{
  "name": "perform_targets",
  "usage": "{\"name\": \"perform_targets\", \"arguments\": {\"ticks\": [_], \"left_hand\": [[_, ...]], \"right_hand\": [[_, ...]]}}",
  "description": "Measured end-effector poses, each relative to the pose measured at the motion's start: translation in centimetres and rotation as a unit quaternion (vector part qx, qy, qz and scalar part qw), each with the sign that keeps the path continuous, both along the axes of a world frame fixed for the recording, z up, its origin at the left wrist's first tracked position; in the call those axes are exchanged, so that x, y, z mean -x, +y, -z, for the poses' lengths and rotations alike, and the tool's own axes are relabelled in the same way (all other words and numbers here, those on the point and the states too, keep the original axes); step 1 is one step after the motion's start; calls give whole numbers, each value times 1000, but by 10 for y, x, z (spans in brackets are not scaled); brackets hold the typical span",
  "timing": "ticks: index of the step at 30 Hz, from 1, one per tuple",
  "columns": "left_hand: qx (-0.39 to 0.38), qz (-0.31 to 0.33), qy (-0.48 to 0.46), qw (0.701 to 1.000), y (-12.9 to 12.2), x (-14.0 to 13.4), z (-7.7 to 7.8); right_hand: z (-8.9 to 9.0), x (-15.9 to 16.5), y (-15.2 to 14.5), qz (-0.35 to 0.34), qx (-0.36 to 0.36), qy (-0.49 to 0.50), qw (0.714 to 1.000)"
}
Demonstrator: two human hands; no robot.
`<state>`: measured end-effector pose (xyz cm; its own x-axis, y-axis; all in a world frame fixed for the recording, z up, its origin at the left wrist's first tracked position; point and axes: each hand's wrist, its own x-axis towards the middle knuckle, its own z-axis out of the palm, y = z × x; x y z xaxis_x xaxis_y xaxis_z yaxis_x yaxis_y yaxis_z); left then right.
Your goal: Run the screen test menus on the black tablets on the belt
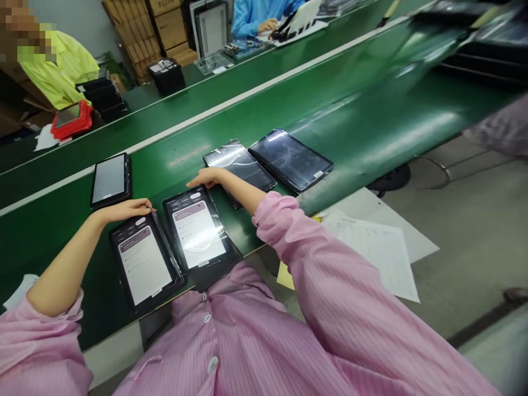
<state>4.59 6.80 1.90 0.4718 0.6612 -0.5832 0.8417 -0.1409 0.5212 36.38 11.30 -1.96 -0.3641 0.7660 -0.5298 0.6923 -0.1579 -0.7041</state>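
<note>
Two tablets in black cases lie side by side at the near edge of the green bench, their screens lit with a white page. My left hand is closed over the top edge of the left tablet, fingers together near its upper right corner. At the top edge of the right tablet is my right hand, its index finger stretched out to the left. The other fingers of that hand are partly hidden. A clear film seems to cover the right tablet, and a dark flap sticks out below it.
Another lit tablet lies at the back left. Two dark-screened tablets, one beside the other, lie right of my hands. Papers are below the bench edge. Two people work across the bench, near a red-cased tablet and black stacks.
</note>
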Motion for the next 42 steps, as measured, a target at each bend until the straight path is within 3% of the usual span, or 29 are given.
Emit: {"name": "perform_targets", "arguments": {"ticks": [3,7,13,19,21,24,26,29,32,35,38,40,42], "left_hand": [[7,-5,-2,1000,0,12,0],[23,-12,-23,999,7,33,11],[58,-6,-15,998,22,60,28],[46,-29,-7,998,28,61,25],[30,-10,8,999,24,54,21],[-16,34,23,999,7,44,18],[-58,54,32,996,-7,38,19],[-123,62,43,990,-17,32,25],[-108,36,36,993,-6,30,32],[-61,-58,-17,996,8,31,37],[-179,-170,-12,969,-3,21,42],[-269,-176,35,946,-26,6,46],[-300,-148,95,938,-53,-12,52]], "right_hand": [[-1,-1,0,-26,28,32,999],[2,2,0,-64,12,14,998],[13,11,7,-52,-6,11,999],[12,10,9,-34,-1,35,999],[8,6,4,-32,-23,54,998],[6,1,-19,-57,-122,9,991],[9,1,-40,-77,-183,-50,979],[21,3,-63,-91,-204,-79,972],[29,2,-62,-85,-228,-72,967],[27,0,-50,-15,-275,-84,958],[26,-2,-58,67,-324,-100,938],[31,-5,-77,68,-335,-110,933],[43,-7,-99,57,-324,-121,937]]}}
